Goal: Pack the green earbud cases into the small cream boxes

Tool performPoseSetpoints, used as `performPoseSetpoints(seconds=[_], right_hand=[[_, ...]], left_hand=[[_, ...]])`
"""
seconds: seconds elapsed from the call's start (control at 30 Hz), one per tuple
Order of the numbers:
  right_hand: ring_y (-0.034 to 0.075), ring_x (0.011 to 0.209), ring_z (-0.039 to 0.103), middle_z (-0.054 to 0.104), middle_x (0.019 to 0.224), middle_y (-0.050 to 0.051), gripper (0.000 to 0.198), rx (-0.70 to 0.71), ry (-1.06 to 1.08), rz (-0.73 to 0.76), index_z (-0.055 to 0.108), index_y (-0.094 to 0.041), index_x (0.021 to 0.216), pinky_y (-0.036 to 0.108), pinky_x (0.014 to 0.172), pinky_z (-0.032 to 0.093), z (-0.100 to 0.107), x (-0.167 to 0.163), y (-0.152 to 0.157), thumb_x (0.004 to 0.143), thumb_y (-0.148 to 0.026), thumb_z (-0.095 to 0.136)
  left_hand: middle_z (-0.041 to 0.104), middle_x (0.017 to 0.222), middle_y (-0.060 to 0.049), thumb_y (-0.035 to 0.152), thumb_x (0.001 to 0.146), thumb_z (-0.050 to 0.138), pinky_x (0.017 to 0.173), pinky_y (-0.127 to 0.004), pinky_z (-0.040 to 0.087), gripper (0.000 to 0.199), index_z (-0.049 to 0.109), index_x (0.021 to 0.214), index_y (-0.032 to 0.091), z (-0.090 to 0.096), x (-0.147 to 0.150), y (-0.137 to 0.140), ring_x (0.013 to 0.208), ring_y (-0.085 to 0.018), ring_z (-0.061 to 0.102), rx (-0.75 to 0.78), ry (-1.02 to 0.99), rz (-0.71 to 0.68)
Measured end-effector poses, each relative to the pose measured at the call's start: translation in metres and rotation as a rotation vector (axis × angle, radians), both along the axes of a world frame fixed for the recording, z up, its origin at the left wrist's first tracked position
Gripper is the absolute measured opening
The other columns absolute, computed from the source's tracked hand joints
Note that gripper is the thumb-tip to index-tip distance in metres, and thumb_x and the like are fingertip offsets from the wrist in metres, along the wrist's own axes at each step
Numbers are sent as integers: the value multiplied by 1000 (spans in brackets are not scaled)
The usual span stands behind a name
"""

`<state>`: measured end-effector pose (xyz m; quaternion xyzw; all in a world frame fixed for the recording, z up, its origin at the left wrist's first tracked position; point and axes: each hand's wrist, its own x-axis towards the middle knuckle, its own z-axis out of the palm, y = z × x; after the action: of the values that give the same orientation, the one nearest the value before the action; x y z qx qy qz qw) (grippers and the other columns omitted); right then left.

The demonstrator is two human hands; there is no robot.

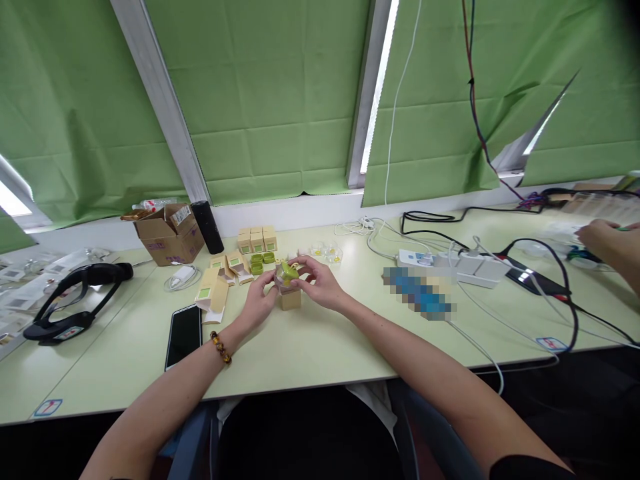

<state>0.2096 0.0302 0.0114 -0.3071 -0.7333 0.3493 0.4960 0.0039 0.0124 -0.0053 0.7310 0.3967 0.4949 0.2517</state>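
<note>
Between my hands is a small clear container with a green piece on it (286,275), just above a small tan cardboard box (291,300). My left hand (260,299) grips its left side with thumb and fingers. On the other side, my right hand (320,283) holds it with the fingers over the top edge. Whether the container touches the box cannot be made out. Behind my left hand lie several small green trays (257,264) and unfolded tan cartons (213,293). Closed tan boxes (257,240) stand in a row farther back.
A black phone (183,337) and a black headset (75,303) lie to the left. A brown carton (170,237) and black cylinder (207,228) stand behind. Clear cups (325,252) sit at the back. Rightward are power strips (470,267), cables and another person's hand (607,243).
</note>
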Motion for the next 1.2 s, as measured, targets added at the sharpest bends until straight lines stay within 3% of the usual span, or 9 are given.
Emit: performPoseSetpoints(seconds=[0.17,0.43,0.63,0.8,0.93,1.07,1.2], right_hand=[[22,92,68,72,107,5,32,144,-179,-68,65,-26,115,29,64,53,-3,10,7,83,-25,73],[23,93,64,70,108,7,34,297,-312,-87,65,-25,114,32,63,54,-10,13,12,82,-18,72],[25,101,63,67,114,8,33,291,-354,-26,62,-25,113,34,67,57,-13,10,10,82,-16,69],[23,94,61,69,101,7,7,322,-325,-16,60,-24,98,35,72,55,-16,6,10,97,-20,55],[23,91,61,69,97,6,12,319,-320,-69,62,-24,98,35,73,53,-19,3,12,102,-22,51],[24,104,62,71,108,7,11,342,-303,-97,64,-26,98,36,78,53,-21,-1,9,101,-21,55],[27,116,57,64,120,10,9,357,-298,-157,68,-25,93,38,78,55,-22,-3,5,95,-18,62]], left_hand=[[70,138,-7,9,79,52,115,-45,47,58,69,133,19,-5,-3,6,128,-26,64,-34,-39,53],[70,137,-10,7,73,53,114,-44,48,62,70,131,17,-10,-4,10,124,-26,65,-62,-53,60],[69,139,-11,9,76,54,113,-45,47,60,69,134,18,-14,-4,11,125,-26,63,-52,-44,61],[67,141,-12,10,77,54,105,-42,50,61,67,137,18,-16,-3,12,123,-25,63,-46,-16,39],[67,138,-12,9,78,53,103,-40,50,63,66,138,19,-16,-4,13,118,-23,63,-50,-23,21],[67,136,-12,9,77,53,99,-38,51,63,67,138,19,-16,-5,14,112,-22,64,-62,-47,4],[68,136,-11,9,77,53,98,-37,51,64,66,139,20,-16,-5,14,109,-21,64,-67,-58,-11]])
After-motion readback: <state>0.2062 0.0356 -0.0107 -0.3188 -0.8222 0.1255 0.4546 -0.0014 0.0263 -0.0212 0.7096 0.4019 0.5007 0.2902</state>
